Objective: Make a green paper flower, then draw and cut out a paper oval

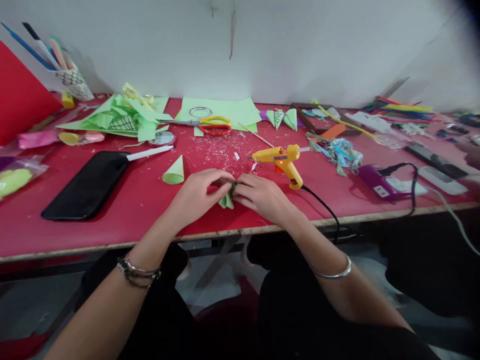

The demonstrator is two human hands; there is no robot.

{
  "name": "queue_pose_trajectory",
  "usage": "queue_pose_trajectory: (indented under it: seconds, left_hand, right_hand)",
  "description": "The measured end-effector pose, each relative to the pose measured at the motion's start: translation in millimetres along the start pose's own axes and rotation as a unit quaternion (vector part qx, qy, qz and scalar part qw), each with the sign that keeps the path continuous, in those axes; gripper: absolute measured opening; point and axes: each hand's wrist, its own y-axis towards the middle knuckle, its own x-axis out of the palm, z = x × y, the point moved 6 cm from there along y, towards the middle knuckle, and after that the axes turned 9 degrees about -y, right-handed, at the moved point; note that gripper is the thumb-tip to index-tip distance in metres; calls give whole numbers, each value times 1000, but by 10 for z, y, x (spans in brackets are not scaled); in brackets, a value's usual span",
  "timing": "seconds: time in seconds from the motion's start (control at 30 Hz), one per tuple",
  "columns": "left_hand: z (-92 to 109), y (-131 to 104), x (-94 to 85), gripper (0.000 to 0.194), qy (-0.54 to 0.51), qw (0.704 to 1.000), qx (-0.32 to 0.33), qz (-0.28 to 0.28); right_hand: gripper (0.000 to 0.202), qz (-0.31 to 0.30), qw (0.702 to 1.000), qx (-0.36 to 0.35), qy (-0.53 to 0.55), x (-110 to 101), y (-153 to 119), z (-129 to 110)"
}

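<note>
Near the front edge of the red table, my left hand (pixel 202 194) and my right hand (pixel 262 196) meet around a small green paper piece (pixel 226 201). Both hands have their fingers closed on it, and they hide its upper part. Left of my left hand stands a light green paper cone (pixel 174 171). A yellow glue gun (pixel 282 161) lies just beyond my right hand, a small orange light showing on it and its black cord running over the table edge. White paper scraps (pixel 228 150) are scattered behind the hands.
A black phone (pixel 88 186) lies at left, a white pen against it. Scissors (pixel 215 125), green paper sheets (pixel 236 111) and crumpled green paper (pixel 116 115) are at the back. Two finished-looking cones (pixel 278 119) lie behind the glue gun. At right sits a purple power socket (pixel 382 184).
</note>
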Motion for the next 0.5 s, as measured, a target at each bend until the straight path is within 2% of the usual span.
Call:
queue_pose_trajectory:
  seconds: [0.5]
  left_hand:
    - [-7, 5, -3, 21, 0, 1000, -4, -5]
  right_hand:
    - [9, -16, 999, 36, 25, 31, -1, 7]
